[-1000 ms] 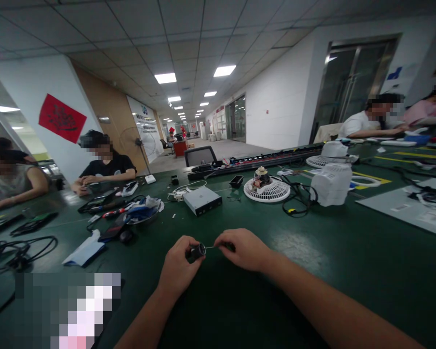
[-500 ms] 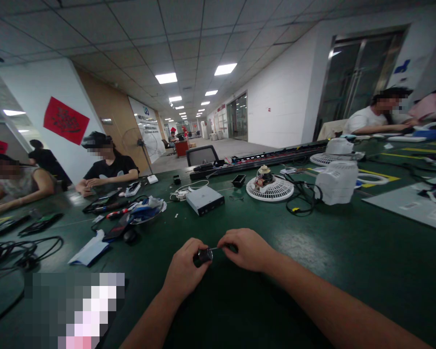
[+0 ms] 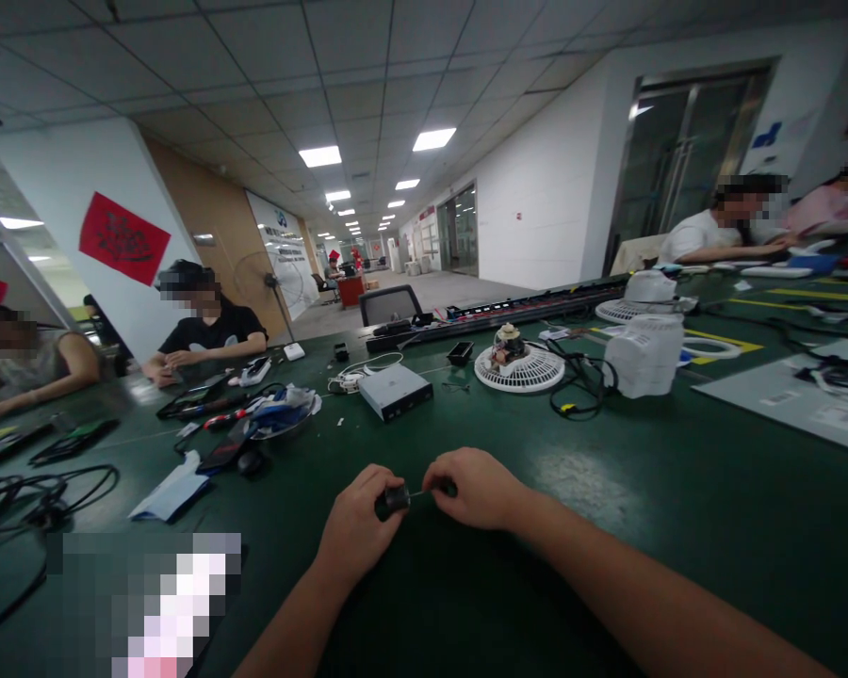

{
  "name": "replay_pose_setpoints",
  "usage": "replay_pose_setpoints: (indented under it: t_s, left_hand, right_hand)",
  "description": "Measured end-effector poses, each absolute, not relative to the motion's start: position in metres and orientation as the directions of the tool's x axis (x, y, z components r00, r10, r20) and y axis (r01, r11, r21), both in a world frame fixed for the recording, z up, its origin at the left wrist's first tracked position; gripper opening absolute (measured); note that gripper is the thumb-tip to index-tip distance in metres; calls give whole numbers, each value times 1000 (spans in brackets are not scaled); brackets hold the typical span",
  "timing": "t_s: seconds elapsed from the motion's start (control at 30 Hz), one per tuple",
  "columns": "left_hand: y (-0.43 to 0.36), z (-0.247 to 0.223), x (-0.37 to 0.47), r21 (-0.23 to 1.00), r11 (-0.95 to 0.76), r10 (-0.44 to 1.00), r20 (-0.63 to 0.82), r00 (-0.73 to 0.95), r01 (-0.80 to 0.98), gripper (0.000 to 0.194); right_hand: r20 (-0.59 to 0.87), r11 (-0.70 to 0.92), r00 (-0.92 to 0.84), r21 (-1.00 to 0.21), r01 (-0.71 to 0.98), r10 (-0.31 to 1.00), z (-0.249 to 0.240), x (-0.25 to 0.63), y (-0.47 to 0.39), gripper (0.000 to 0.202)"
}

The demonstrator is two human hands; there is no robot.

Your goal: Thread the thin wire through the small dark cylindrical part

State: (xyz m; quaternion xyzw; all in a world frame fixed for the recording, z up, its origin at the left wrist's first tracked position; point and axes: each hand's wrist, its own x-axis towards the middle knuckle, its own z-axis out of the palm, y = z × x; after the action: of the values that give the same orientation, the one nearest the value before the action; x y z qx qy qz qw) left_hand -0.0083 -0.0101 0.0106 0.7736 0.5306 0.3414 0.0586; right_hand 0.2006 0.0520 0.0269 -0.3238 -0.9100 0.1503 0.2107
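Grasped in our left hand (image 3: 353,516) is a dark cylinder (image 3: 397,497); our right hand (image 3: 475,486) pinches a thin rod (image 3: 416,493) at the cylinder's end. Both lie on our side of the silver disc drive (image 3: 396,389), our landmark. We cannot tell whether the rod enters the cylinder or only meets its face; fingers hide the rest.

Risks, in our judgement: a sideways pull from the right hand may bend the rod or make it slip, since the pinch looks narrow. If the left fingers loosen, the rounded cylinder may roll across the green table (image 3: 509,556).

Surroundings: white cable (image 3: 349,379) just left of the drive, black tray (image 3: 460,353) beyond and right, fan grille (image 3: 520,375) farther right. Past that, we note a black cord (image 3: 580,407) beside a white housing (image 3: 645,358); its loops could snag a right-hand reach. Left of the drive, blue cloth (image 3: 281,411) and clutter obstruct movement that way. The drive blocks a straight forward slide.
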Motion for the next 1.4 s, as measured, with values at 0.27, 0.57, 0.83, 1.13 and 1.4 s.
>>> replay_pose_setpoints:
  t_s: [0.27, 0.57, 0.83, 1.13, 1.4]
  left_hand:
    - [-7, 4, -11, 377, -447, 849, 464, 253, 811, 30]
    - [-6, 10, -15, 134, -479, 745, 585, 320, 868, 33]
    - [-3, 6, -17, 267, -337, 810, 570, 134, 903, 29]
    - [3, 2, -22, 526, -219, 875, 478, -73, 822, 42]
    - [-4, 6, -12, 543, -390, 853, 517, 70, 744, 42]
  right_hand:
    - [199, 656, -648, -449, 606, 735, 27, 196, 49, 21]
    - [96, 282, -267, -408, 868, 959, 29, 197, 54, 22]
    - [116, 337, -330, -550, 764, 937, 17, 184, 52, 29]
    - [150, 391, -399, -665, 636, 904, 13, 185, 55, 18]
    - [219, 362, -482, -904, 228, 849, 7, 181, 58, 14]
